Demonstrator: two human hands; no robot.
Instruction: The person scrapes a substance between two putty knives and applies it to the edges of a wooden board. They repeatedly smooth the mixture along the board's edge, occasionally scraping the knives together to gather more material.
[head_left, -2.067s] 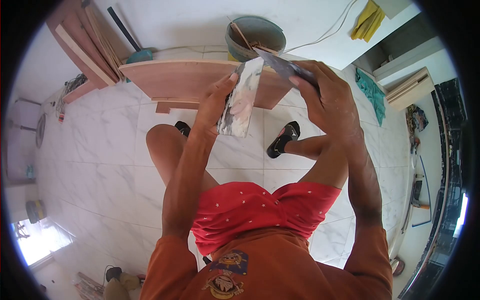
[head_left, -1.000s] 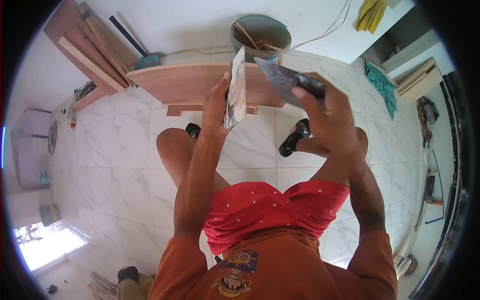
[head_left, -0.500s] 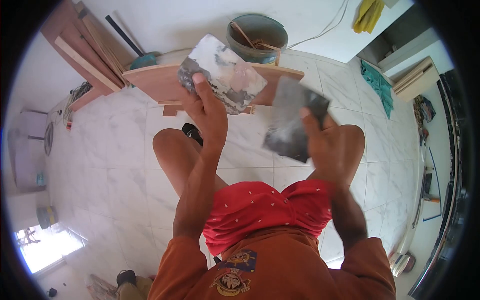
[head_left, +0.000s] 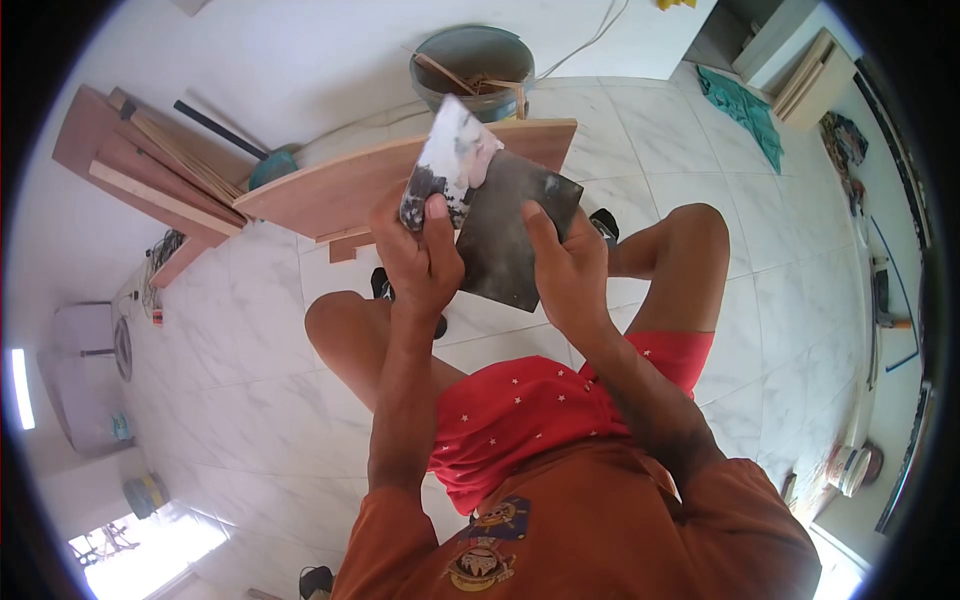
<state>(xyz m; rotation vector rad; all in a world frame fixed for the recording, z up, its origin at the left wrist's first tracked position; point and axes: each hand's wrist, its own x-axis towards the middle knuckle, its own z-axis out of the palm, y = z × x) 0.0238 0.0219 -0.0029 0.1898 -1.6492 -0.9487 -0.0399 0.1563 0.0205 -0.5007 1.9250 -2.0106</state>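
My left hand (head_left: pixel 425 255) grips a white-smeared blade (head_left: pixel 452 160). My right hand (head_left: pixel 568 270) grips a dark flat blade (head_left: pixel 510 240). The blades touch, with the white one at 11 o'clock. A bucket (head_left: pixel 470 55) stands at 12 o'clock, past the wooden board (head_left: pixel 330 190).

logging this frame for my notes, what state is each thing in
left hand, shut around the putty-smeared blade
putty-smeared blade, held tilted, tip up, overlapping the dark blade
right hand, shut around the dark blade
plywood board, lying flat
bucket, open, sticks inside
green cloth, crumpled on the floor
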